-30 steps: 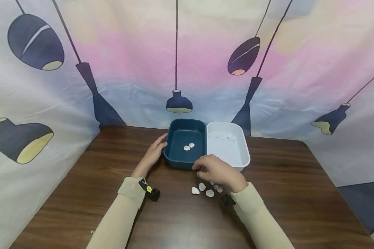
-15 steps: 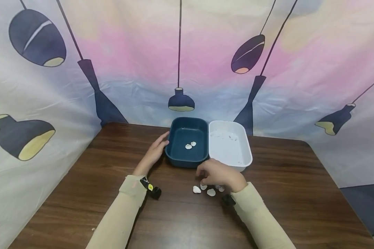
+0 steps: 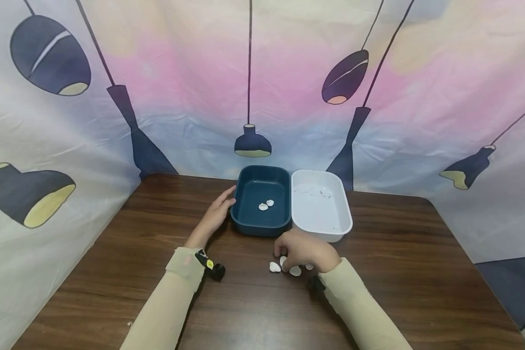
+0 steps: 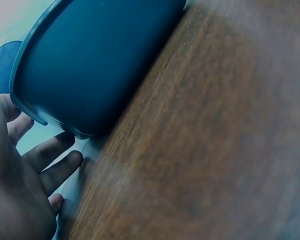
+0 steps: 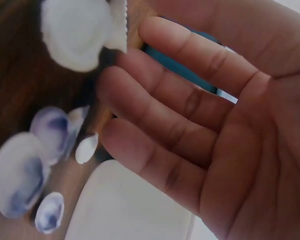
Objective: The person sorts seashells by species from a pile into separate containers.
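Note:
My left hand (image 3: 213, 217) lies against the left side of a dark teal tray (image 3: 262, 230), its fingers extended; the left wrist view shows fingertips at the tray's lower corner. Two white seashells (image 3: 263, 207) sit inside that tray. My right hand (image 3: 306, 249) reaches down over loose shells in front of the trays, thumb and index finger around a white seashell (image 3: 283, 261). In the right wrist view its fingers are loosely bent beside a pale shell (image 5: 75, 30); no firm hold shows. Shells with purple insides (image 5: 21, 175) lie below.
A white tray (image 3: 349, 214) stands against the teal tray's right side, with dark specks on its floor. Other shells (image 3: 274, 267) lie on the brown wooden table (image 3: 245, 311). A printed cloth (image 3: 192, 97) hangs behind the table.
My right hand has come down and toward me from the teal tray's front rim to the loose shells. The left hand stays beside the tray. The view shifts slightly.

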`<action>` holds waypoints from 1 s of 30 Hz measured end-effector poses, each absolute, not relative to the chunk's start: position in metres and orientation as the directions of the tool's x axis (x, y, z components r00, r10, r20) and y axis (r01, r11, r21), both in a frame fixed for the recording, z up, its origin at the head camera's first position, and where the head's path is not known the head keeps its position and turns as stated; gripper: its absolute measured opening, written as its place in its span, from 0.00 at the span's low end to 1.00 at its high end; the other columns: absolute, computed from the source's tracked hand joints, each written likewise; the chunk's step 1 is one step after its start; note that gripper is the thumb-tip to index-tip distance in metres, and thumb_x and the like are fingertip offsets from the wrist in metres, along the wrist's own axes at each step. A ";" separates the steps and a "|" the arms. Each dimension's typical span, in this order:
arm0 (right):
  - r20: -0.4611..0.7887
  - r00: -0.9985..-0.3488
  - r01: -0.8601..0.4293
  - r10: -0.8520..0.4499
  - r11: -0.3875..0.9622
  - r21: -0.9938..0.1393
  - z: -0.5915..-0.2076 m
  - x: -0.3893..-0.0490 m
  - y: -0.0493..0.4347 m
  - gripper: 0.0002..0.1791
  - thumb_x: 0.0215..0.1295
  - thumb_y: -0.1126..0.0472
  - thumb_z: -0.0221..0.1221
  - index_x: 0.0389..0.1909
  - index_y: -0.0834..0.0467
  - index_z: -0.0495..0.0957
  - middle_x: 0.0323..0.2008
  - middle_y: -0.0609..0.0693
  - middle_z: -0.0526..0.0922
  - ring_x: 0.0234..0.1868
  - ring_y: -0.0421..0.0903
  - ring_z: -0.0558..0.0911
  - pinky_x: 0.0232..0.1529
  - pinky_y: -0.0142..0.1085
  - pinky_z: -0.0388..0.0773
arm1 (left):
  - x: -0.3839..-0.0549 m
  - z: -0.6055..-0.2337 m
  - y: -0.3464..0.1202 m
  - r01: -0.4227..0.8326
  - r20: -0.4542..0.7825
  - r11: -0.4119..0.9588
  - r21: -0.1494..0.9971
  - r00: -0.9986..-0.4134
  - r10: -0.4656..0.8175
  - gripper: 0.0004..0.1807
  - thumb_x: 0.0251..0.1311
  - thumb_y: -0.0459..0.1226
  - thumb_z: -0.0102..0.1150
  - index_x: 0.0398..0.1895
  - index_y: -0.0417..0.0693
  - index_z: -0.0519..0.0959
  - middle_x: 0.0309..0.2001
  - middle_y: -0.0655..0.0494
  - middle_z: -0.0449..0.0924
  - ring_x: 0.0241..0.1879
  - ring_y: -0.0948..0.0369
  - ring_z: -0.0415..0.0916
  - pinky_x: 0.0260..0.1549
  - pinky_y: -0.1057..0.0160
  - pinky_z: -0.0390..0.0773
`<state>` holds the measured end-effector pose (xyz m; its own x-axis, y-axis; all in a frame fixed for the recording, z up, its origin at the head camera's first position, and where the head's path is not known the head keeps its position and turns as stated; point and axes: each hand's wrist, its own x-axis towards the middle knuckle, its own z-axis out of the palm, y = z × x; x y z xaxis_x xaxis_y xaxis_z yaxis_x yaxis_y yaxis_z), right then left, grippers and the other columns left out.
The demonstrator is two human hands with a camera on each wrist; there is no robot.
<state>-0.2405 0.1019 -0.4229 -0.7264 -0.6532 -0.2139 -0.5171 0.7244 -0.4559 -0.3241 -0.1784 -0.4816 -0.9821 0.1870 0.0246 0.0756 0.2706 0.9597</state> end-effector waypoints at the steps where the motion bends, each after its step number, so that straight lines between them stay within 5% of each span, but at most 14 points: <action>1: -0.217 -0.727 -0.517 -0.652 0.727 -0.453 -0.423 -0.240 0.101 0.14 0.48 0.69 0.79 0.35 0.55 0.88 0.31 0.44 0.83 0.34 0.41 0.78 0.37 0.37 0.79 | -0.324 -0.481 -0.179 0.078 0.027 0.267 0.960 -0.981 0.192 0.31 0.84 0.45 0.40 0.86 0.54 0.55 0.85 0.48 0.47 0.82 0.43 0.47 0.77 0.36 0.50; 15: -0.174 -0.704 -0.572 -0.689 0.695 -0.436 -0.427 -0.241 0.097 0.12 0.48 0.76 0.70 0.30 0.58 0.85 0.29 0.47 0.83 0.30 0.41 0.75 0.32 0.35 0.75 | -0.324 -0.482 -0.180 0.074 0.022 0.281 0.957 -0.983 0.184 0.31 0.84 0.46 0.39 0.86 0.55 0.54 0.85 0.48 0.46 0.82 0.43 0.47 0.77 0.36 0.51; 30: -0.068 -0.675 -0.662 -0.735 0.644 -0.383 -0.410 -0.244 0.099 0.11 0.61 0.73 0.67 0.43 0.59 0.89 0.40 0.47 0.88 0.40 0.43 0.81 0.46 0.40 0.82 | -0.322 -0.480 -0.178 0.081 0.028 0.290 0.954 -0.983 0.181 0.31 0.84 0.45 0.40 0.86 0.56 0.55 0.85 0.48 0.48 0.82 0.43 0.48 0.77 0.36 0.52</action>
